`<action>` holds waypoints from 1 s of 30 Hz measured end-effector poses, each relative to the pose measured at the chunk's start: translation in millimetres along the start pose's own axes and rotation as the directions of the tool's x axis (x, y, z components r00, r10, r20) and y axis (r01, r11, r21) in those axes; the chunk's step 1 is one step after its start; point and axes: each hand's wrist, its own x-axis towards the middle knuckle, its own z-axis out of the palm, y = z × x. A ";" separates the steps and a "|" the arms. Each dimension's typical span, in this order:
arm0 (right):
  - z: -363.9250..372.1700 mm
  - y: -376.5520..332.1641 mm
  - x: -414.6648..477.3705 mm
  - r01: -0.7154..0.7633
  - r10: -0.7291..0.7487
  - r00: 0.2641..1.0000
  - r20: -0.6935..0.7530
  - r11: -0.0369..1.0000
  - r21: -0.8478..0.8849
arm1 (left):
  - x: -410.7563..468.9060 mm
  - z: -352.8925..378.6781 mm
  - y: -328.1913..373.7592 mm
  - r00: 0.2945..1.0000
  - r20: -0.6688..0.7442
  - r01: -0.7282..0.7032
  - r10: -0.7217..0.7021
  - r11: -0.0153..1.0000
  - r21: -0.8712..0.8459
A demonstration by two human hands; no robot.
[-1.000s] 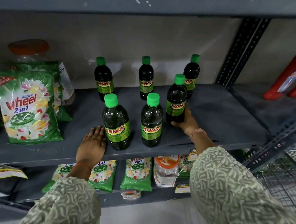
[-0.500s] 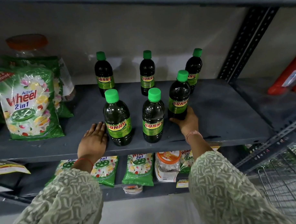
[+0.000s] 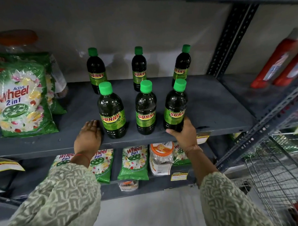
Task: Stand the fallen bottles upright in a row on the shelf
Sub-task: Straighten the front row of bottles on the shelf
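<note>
Dark SUNNY bottles with green caps stand upright on the grey shelf in two rows of three. The back row has a left bottle, a middle bottle and a right bottle. In front stand a left bottle and a middle bottle. My right hand grips the base of the front right bottle, which is level with the other front ones. My left hand lies flat on the shelf edge, beside the front left bottle.
Green Wheel detergent bags stand at the shelf's left, with a jar behind them. Red bottles lie on the shelf to the right. More bags and a jar sit below. A wire cart stands at the lower right.
My right hand has slid the front right bottle forward, from between the rows into line with the other two front bottles. The left hand has stayed on the shelf edge.
</note>
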 end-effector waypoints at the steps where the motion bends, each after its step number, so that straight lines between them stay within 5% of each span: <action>1: -0.5 -0.2 -0.7 -0.003 0.003 1.000 0.011 1.000 0.013 | -12.5 -0.4 2.2 0.990 -0.137 0.031 -0.042 0.997 -0.076; 3: -0.3 -2.3 -2.6 -0.004 0.002 1.000 0.028 0.998 0.067 | -53.1 3.3 14.6 0.926 -0.376 -0.027 -0.029 0.989 -0.143; 6: 2.1 -3.3 -3.2 0.002 -0.003 1.000 0.014 0.997 0.072 | -111.2 22.8 56.4 0.948 -0.263 -0.240 0.180 0.947 -0.216; 9: 3.5 -1.3 -2.7 0.020 -0.019 1.000 -0.018 1.000 0.021 | -113.0 38.0 102.9 0.987 -0.073 -0.160 0.143 0.920 -0.358; 17: -0.1 7.0 -2.6 0.011 -0.011 1.000 0.004 0.999 -0.033 | -58.1 55.6 159.1 0.981 -0.071 0.116 -0.182 0.835 -0.537; 30: -73.9 51.5 20.2 -0.034 0.027 0.993 -0.114 0.998 -0.057 | -63.4 77.5 167.4 0.972 -0.191 0.039 -0.139 0.893 -0.448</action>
